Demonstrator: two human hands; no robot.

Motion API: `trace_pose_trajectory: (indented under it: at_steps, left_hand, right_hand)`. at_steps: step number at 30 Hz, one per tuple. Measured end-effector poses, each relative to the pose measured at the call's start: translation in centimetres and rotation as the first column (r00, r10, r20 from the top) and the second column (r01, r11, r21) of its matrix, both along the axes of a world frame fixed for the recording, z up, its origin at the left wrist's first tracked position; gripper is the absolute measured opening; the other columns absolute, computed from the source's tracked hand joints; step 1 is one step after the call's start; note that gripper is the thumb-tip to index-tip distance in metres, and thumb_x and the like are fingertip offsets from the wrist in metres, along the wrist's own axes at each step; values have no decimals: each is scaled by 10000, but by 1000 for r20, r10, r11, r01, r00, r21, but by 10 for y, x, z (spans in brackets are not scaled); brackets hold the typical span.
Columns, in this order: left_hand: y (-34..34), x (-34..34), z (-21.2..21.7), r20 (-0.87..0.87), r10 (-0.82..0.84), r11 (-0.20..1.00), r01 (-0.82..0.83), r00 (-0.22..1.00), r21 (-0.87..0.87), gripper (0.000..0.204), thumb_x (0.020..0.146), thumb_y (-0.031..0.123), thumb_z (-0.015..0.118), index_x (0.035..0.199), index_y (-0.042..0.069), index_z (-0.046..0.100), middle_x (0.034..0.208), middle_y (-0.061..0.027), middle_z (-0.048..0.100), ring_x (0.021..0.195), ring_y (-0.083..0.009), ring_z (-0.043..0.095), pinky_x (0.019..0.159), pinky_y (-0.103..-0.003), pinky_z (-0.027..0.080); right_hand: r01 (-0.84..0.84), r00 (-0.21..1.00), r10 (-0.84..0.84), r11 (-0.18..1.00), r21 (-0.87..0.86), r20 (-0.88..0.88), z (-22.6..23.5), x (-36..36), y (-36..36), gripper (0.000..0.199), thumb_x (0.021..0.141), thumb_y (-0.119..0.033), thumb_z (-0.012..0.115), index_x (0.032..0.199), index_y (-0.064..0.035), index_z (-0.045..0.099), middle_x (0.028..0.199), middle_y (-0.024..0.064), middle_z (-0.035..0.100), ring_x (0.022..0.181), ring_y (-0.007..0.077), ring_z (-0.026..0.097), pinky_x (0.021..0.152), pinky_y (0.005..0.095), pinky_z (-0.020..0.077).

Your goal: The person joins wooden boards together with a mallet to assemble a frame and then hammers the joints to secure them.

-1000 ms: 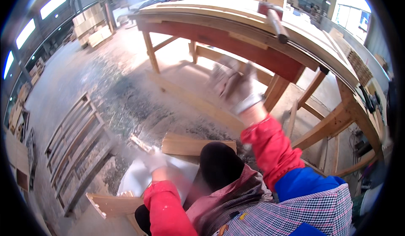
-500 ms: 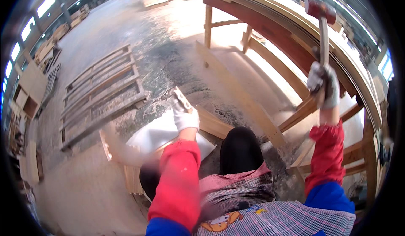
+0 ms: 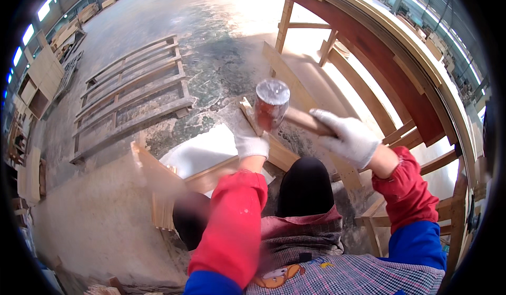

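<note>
My right hand [image 3: 348, 138], in a white glove, is wrapped round the wooden handle of a mallet [image 3: 271, 105]. The mallet's reddish head with its pale round face is in front of my left hand [image 3: 252, 146], hiding its fingers in part. That hand, also gloved, is closed round a short wooden strip [image 3: 246, 109], whose end shows just left of the mallet head. Under and beside it are wooden boards [image 3: 282, 157] at knee height, with a white sheet [image 3: 197, 150] behind them. Whether the mallet touches the strip, I cannot tell.
A long wooden workbench [image 3: 363, 37] with a red side board runs along the right. A slatted pallet [image 3: 132, 95] lies on the floor at left. A leaning plank [image 3: 303, 102] stands ahead of my knees, and a large pale panel [image 3: 100, 216] is at lower left.
My right hand has swung the mallet down and leftward from beside the bench to over my left hand. My left hand keeps its hold on the wooden strip; the whole view has shifted slightly.
</note>
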State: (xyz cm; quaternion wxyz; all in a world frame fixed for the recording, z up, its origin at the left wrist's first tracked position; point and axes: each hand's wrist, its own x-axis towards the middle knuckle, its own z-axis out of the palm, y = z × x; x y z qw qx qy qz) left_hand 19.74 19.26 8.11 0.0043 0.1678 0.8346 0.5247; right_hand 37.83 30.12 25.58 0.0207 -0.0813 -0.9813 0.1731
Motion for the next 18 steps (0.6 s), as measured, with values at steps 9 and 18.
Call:
trace_pose_trajectory:
  at_steps: [9,18]
  left_hand:
    - [-1,9,-17,41,-68,998,67,997,19,655,779,41,580,1388,53,338,1290,-208,517,1184,-351,528,1009,-382,403]
    - [-7,3,-10,43,-75,997,76,996,-8,820,760,25,592,1470,2,183,1435,-236,373,1312,-348,411,1091,-344,336]
  right_hand:
    - [40,999,-40,999,11,9,-19,-31,1,528,847,-219,618,1335,-96,457,987,242,644,905,409,632,793,458,498]
    - [82,995,-77,994,69,-62,-33,-62,-2,495,878,-274,596,1323,-98,471,1008,247,640,931,411,621,803,460,488]
